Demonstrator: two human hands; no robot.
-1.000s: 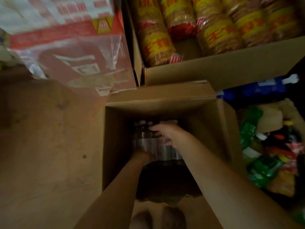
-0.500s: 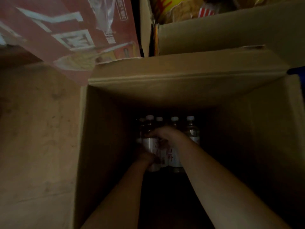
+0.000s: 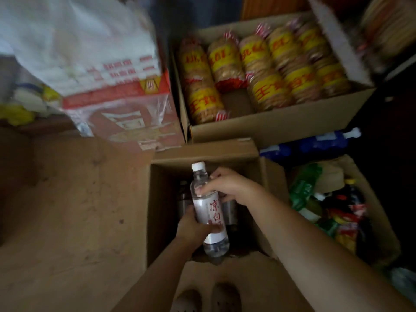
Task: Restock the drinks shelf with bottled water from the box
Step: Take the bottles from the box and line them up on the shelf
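Note:
A clear water bottle (image 3: pixel 208 206) with a white cap and a white label with red characters is lifted above the open cardboard box (image 3: pixel 162 199) on the floor. My left hand (image 3: pixel 191 228) grips its lower half around the label. My right hand (image 3: pixel 227 185) holds its upper part, fingers curled on the shoulder. More bottles (image 3: pixel 229 213) stand dimly in the dark bottom of the box, partly hidden behind the raised bottle and my hands.
A box of yellow-wrapped biscuit packs (image 3: pixel 258 70) sits behind. A red and white carton in plastic (image 3: pixel 117 97) is at the upper left. A box of mixed drinks and packets (image 3: pixel 333 210) stands to the right. Bare floor (image 3: pixel 67 210) lies left. My shoes (image 3: pixel 207 298) show below.
The bottle has come up out of the box in both hands. The camera has pulled back from inside the box.

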